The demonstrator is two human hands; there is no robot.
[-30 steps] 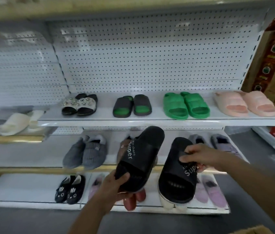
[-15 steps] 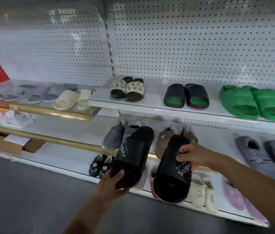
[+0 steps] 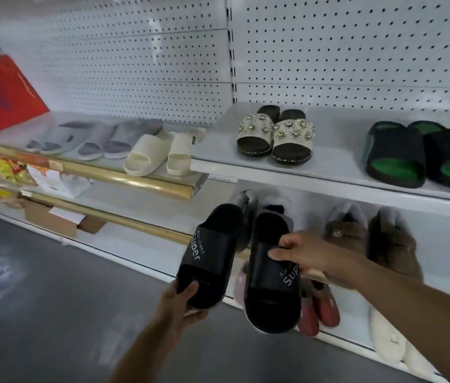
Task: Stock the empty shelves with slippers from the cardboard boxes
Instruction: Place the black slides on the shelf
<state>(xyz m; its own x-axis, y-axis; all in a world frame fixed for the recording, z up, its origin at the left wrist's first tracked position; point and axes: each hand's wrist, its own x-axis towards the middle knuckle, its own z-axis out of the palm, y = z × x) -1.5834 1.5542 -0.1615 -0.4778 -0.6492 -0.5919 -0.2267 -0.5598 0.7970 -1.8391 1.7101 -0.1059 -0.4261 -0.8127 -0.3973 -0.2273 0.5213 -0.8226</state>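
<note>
We've got one black slide in each hand. Left hand [image 3: 181,302] grips the left slipper [image 3: 211,257] by the heel; right hand [image 3: 305,251] pinches the right slipper [image 3: 272,275] across its strap. Both long axes run heel-near, toe toward the shelving, tilted up. Open spot looks like the bare stretch of the gold-edged shelf [image 3: 124,214] (up-left of both hands). Left hand is nearer, so we'd expect it to lead. Cardboard boxes aren't identifiable from here.
</note>
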